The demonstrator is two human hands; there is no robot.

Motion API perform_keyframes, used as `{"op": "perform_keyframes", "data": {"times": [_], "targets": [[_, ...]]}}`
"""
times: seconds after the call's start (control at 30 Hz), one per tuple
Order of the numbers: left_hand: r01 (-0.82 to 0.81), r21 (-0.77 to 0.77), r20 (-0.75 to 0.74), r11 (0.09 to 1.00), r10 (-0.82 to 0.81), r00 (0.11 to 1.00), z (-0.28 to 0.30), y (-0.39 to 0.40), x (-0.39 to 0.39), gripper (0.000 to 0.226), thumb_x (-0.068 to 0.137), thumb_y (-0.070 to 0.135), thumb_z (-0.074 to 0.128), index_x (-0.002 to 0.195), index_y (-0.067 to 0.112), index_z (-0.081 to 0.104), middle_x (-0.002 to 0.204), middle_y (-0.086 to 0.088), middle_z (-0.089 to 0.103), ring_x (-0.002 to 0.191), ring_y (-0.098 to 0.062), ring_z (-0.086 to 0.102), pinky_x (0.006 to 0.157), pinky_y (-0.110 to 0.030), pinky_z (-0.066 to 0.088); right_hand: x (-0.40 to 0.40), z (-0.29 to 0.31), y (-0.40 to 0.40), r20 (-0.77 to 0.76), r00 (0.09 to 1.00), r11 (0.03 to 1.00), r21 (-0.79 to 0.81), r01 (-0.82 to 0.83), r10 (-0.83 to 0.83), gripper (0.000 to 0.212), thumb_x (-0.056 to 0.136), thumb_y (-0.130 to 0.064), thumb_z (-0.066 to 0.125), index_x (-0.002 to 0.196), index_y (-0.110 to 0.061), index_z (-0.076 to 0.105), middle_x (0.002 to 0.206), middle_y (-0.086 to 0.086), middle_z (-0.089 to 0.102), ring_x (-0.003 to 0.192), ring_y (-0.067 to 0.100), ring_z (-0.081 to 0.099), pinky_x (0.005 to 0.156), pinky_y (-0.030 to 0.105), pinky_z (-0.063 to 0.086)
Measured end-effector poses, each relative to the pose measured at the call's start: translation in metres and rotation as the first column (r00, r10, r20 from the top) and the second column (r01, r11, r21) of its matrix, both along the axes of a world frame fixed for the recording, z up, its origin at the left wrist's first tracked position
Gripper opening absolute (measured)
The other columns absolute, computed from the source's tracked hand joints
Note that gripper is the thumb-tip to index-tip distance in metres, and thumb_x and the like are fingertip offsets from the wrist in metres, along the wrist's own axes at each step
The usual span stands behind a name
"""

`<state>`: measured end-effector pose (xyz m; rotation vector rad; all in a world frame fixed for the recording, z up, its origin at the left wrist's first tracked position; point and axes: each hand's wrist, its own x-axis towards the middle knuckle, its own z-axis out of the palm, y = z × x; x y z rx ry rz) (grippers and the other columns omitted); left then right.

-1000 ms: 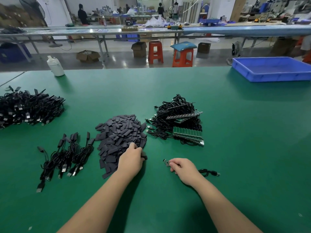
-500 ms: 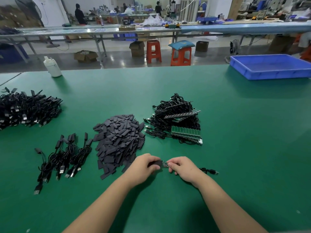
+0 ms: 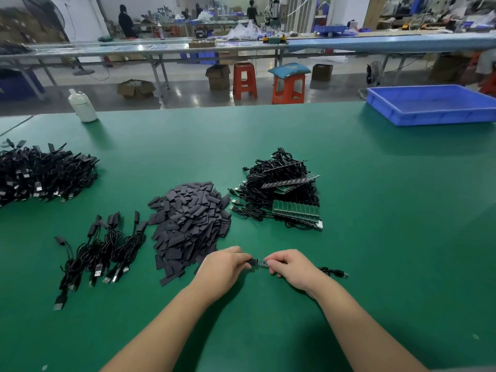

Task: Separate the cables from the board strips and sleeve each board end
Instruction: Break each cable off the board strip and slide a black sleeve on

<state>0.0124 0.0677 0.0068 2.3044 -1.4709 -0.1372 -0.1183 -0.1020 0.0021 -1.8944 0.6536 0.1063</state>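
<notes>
**Board end and sleeve held between my two hands**

The small green board end sits in the gap between my hands, just above the green tabletop near its front edge, about midway along it. My right hand is curled closed around the cable just behind the board, thumb and forefinger pinching it. The cable trails out past that hand toward the right edge and lies on the tabletop, ending in a plug. My left hand is also curled shut, its fingertips gripping a black sleeve whose open end meets the tip of the board. I cannot tell how far the sleeve has gone over the board.

Just beyond my left hand, toward the far edge, lies the heap of loose sleeves. Beside it, toward the right edge, is the pile of cables on board strips. Toward the left edge from the heap, a small row of sleeved cables lies spread out, and a large cable pile sits at the left edge. A white bottle stands at the far edge, and a blue tray rests at the far right corner.
</notes>
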Motion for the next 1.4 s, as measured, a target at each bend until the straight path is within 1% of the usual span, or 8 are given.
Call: {"op": "perform_keyframes", "data": {"times": [0.2,0.37,0.6,1.0,1.13,1.27,1.33,1.4], "targets": [[-0.007,-0.035,-0.012,0.999,0.006,1.0,0.001,-0.002,-0.005,0.023,0.098,0.032,0.054,0.117,0.026,0.068,0.093,0.006,0.063,0.084,-0.02,0.062,0.071,-0.033,0.049,0.0,-0.003,-0.002,0.01,1.0,1.0,0.001,-0.003,0.003,0.015,0.099,-0.027,0.058,0.099,-0.035,0.071,0.07,-0.017,0.069,0.059,-0.009,0.055,0.068,0.018,0.044],[0.01,-0.031,0.004,0.999,-0.01,1.0,0.001,-0.003,-0.007,0.023,0.098,0.032,0.055,0.117,0.027,0.067,0.094,0.006,0.062,0.085,-0.019,0.061,0.072,-0.034,0.05,0.0,-0.004,-0.001,0.005,1.0,1.0,-0.015,-0.023,0.024,0.016,0.099,-0.027,0.058,0.094,-0.036,0.07,0.07,-0.019,0.069,0.058,-0.011,0.055,0.069,0.02,0.043],[0.082,0.054,0.077,0.995,-0.086,0.993,0.006,-0.005,-0.003,0.028,0.098,0.028,0.052,0.123,0.028,0.065,0.105,0.007,0.063,0.096,-0.017,0.061,0.078,-0.036,0.052,-0.001,-0.002,-0.001,0.003,1.0,1.0,-0.013,-0.019,0.019,0.017,0.1,-0.027,0.058,0.094,-0.037,0.07,0.073,-0.016,0.07,0.064,-0.004,0.056,0.069,0.019,0.043],[0.117,0.175,0.119,0.978,-0.139,0.983,0.006,-0.014,-0.013,0.023,0.1,0.028,0.048,0.119,0.025,0.06,0.099,0.002,0.057,0.088,-0.022,0.059,0.07,-0.034,0.045,-0.002,-0.004,-0.003,-0.002,0.999,0.999,-0.016,-0.05,0.05,0.015,0.099,-0.025,0.06,0.097,-0.033,0.072,0.075,-0.016,0.072,0.072,0.003,0.058,0.077,0.025,0.049],[0.114,0.211,0.124,0.971,-0.142,0.982,0.007,-0.019,-0.016,0.025,0.101,0.029,0.047,0.123,0.024,0.058,0.099,-0.001,0.058,0.088,-0.024,0.059,0.072,-0.034,0.044,-0.003,-0.005,-0.004,0.017,0.998,0.998,0.013,-0.054,0.054,0.024,0.099,-0.022,0.059,0.12,-0.026,0.07,0.076,-0.015,0.072,0.071,-0.001,0.058,0.078,0.022,0.049],[0.097,0.27,0.11,0.958,-0.131,0.985,0.003,-0.023,-0.023,0.023,0.101,0.031,0.046,0.119,0.024,0.059,0.099,-0.004,0.059,0.089,-0.027,0.061,0.077,-0.037,0.045,-0.006,-0.001,-0.003,0.044,0.996,0.995,0.059,-0.083,0.081,0.055,0.098,-0.018,0.061,0.148,-0.029,0.042,0.082,-0.011,0.075,0.081,-0.003,0.065,0.086,0.02,0.045],[0.081,0.255,0.07,0.964,-0.102,0.992,0.001,-0.025,-0.024,0.023,0.1,0.033,0.047,0.116,0.025,0.062,0.096,-0.005,0.06,0.087,-0.027,0.06,0.078,-0.038,0.046,-0.007,0.001,-0.004,0.046,0.995,0.994,0.061,-0.094,0.091,0.061,0.098,-0.018,0.061,0.152,-0.028,0.035,0.085,-0.01,0.076,0.09,-0.003,0.067,0.094,0.022,0.044],[0.078,0.2,-0.004,0.977,-0.079,0.997,-0.001,-0.024,-0.024,0.023,0.099,0.033,0.051,0.114,0.024,0.066,0.093,-0.006,0.061,0.086,-0.026,0.06,0.079,-0.039,0.046,-0.007,0.001,-0.004,0.044,0.995,0.993,0.073,-0.091,0.088,0.059,0.098,-0.017,0.061,0.151,-0.026,0.038,0.085,-0.009,0.075,0.094,-0.001,0.067,0.095,0.021,0.044]]}}
